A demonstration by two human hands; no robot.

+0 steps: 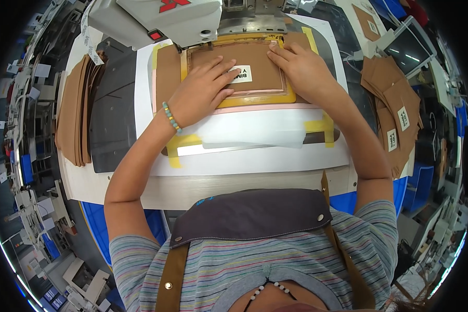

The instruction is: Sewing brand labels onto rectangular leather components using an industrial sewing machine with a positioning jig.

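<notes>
A brown fabric panel with a white printed label lies in a yellow-edged clamp frame under the head of a sewing machine. My left hand rests open and flat across the panel's left side, its fingers spread and their tips at the label's left edge. At the far right corner of the frame, my right hand is open, its fingers stretched over the frame's edge and the panel. Its fingertips touch down near the inner border. Beneath the frame sits a white sheet with yellow tape.
A stack of brown pieces stands at the table's left. More brown labelled pieces are piled at the right, near a small screen. The machine head hangs close above my left fingers. A white strip dangles beside it.
</notes>
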